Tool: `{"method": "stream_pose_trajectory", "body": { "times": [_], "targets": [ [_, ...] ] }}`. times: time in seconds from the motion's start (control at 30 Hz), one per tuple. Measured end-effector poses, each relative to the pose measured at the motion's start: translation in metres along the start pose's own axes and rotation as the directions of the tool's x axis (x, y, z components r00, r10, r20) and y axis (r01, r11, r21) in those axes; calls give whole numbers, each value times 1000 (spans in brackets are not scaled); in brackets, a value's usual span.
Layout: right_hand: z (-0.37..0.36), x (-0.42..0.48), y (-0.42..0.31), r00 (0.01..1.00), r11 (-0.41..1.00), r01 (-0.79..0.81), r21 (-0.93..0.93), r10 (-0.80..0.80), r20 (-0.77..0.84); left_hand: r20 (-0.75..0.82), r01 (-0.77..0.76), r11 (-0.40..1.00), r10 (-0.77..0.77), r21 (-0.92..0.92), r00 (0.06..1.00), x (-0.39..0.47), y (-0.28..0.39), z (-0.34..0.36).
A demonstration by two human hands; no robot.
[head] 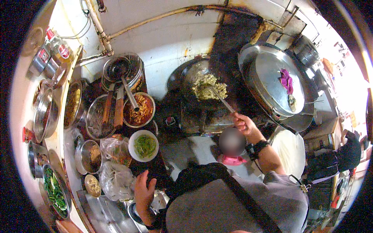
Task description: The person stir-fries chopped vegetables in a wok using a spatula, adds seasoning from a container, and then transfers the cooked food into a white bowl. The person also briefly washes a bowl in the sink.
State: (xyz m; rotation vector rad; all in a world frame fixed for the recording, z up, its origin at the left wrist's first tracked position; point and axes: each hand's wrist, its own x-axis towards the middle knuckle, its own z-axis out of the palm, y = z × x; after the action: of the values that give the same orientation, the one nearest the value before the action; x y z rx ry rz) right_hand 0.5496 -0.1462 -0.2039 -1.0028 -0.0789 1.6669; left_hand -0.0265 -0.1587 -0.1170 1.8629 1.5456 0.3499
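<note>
My right hand [243, 123] grips the end of a long metal cooking tool handle [223, 102]. The tool's head is buried in a pile of pale yellow-green, chopped or shredded food [208, 84] in a dark wok [186, 71] on a blackened stove [204, 116]. My left hand [144, 188] hovers low at the left, fingers apart and holding nothing. It is near a clear plastic bag [116, 182] and below a white bowl [131, 145] of sliced greens [144, 146]. I cannot tell whether it touches the bag.
A large metal pan [271, 70] with a purple cloth [286, 81] stands right of the wok. To the left are a red-sauced bowl [125, 116], a strainer [116, 68] and a spoon of minced food [93, 185]. Another person [346, 157] in dark clothes is at far right.
</note>
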Motion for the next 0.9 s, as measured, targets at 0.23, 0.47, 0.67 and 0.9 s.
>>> {"method": "stream_pose_trajectory", "body": {
  "times": [0.23, 0.47, 0.67, 0.9],
  "targets": [
    [7, -18, -103, 997, -142, -19, -990, -75, -8, -54, -47, 996, 51, 71, 997, 7, 6, -9],
    [194, -7, -171, 962, -935, -270, -228, -254, -98, -79, -24, 998, 29, 60, 996, 2, 14, -12],
    [232, 52, -145, 987, -998, 40, -57, 31, 160, -104, 37, 996, -29, 75, 994, -20, -7, -6],
    [254, 59, -153, 967, -989, 145, -36, 134, 216, -115, 69, 995, -61, 69, 991, -6, 9, -10]
  ]
}}
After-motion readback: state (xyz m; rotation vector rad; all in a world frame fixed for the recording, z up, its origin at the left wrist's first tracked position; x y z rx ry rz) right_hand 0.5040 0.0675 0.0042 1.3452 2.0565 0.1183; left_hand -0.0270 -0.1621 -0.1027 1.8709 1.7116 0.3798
